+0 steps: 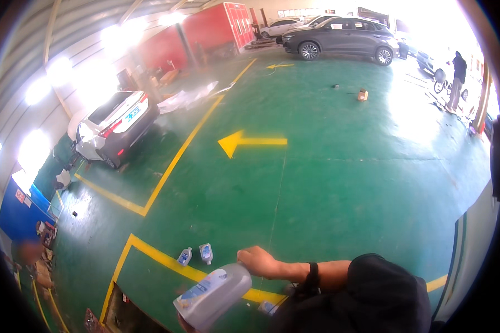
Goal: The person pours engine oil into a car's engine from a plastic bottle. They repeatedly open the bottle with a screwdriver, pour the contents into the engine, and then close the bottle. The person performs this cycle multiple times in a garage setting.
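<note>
A large translucent plastic jug [222,294] with a blue-and-white label is tilted in front of me, its base toward the lower left. My right hand [256,262] is closed at its upper end, and a dark band circles that wrist. Only a sliver of my left hand [184,324] shows, against the underside of the jug's base; its fingers are mostly hidden. Beyond the jug, a smaller-looking jug [184,256] lies on the green floor beside another labelled jug [206,253]. Part of a further labelled container [268,307] shows below my right forearm.
A dark floor opening [125,313] lies at the lower left, inside a yellow line [166,260]. A white car [119,125] stands at left, a grey car [344,39] far off. A small box [363,95] sits on the floor. One person [457,80] stands at far right.
</note>
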The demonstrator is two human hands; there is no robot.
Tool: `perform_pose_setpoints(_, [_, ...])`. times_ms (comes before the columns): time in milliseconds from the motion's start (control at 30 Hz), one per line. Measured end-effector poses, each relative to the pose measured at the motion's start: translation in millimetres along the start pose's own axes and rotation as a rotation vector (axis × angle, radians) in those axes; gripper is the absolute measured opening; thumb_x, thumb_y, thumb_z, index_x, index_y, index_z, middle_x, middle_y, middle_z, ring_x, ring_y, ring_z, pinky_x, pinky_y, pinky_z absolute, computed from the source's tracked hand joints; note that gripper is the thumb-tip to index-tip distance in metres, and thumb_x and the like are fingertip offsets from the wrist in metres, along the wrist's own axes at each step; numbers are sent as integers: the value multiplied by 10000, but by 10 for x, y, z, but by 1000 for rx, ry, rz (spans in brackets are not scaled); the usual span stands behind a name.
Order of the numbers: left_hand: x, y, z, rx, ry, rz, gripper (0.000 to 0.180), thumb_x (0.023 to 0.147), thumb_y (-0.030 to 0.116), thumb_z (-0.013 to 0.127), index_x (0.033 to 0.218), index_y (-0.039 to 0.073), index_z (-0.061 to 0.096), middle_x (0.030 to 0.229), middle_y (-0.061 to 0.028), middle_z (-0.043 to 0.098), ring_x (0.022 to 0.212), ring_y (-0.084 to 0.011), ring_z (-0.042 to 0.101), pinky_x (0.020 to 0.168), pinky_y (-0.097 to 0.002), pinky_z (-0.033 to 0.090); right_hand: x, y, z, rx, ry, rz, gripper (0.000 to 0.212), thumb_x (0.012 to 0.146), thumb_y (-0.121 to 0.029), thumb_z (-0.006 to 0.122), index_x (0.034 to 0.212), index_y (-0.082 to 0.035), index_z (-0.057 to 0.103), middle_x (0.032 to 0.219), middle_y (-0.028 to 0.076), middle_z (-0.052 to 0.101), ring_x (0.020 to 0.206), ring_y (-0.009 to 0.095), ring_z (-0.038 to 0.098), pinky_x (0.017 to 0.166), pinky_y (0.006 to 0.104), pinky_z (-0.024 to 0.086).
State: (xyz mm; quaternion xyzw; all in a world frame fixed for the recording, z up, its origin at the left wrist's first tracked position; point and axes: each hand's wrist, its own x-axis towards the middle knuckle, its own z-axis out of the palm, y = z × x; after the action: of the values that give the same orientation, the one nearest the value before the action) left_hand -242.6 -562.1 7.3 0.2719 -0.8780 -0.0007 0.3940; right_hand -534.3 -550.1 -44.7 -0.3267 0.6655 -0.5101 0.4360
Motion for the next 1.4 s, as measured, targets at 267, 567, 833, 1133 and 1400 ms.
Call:
perform_pose_setpoints(267, [-230, -209, 122, -486, 58, -203, 972, 937, 704, 657, 1518, -45, 444, 1467, -239, 533, 1293, -387, 546, 1074, -550, 462, -56, 204, 125, -370, -114, -374, 393, 1038, -300, 480, 936, 10, 699, 869, 240, 696, 782, 365, 676, 763, 476, 543])
perform_pose_setpoints(567, [-955, -763, 586, -1463, 1, -1458, 801, 1051, 546, 583, 1573, -38, 419, 1534, -198, 522, 1388, -353, 514, 1126, -528, 451, -330, -259, 96, -420, -81, -586, 284, 987, -252, 576, 862, -5, 638, 758, 173, 663, 658, 417, 628, 624, 497, 527])
perform_pose_setpoints(833, [-164, 108, 122, -171, 155, -248, 909, 939, 582, 697, 1554, -38, 442, 1495, -249, 521, 1374, -433, 497, 1177, -587, 379, 274, 858, 326, -217, -208, -332, 425, 1026, -309, 459, 804, 9, 633, 753, 131, 637, 624, 221, 605, 556, 423, 459])
perform_pose_setpoints(1133, [-787, -209, 428, -947, 168, -1101, 774, 964, 619, 606, 1384, -29, 569, 1342, -220, 621, 1248, -384, 602, 1089, -517, 473, -153, -166, 177, -157, -246, -451, 347, 1043, -288, 512, 810, -49, 604, 720, 213, 631, 684, 424, 646, 663, 502, 527])
perform_pose_setpoints(1400, [-1200, 213, 324, -1450, 199, -1837, 770, 1081, 641, 404, 1508, 6, 499, 1467, -156, 599, 1295, -299, 610, 1134, -442, 481, 170, -227, 531, -752, -835, -798, 204, 878, -255, 695, 763, -107, 613, 669, 106, 653, 602, 333, 663, 544, 462, 531])
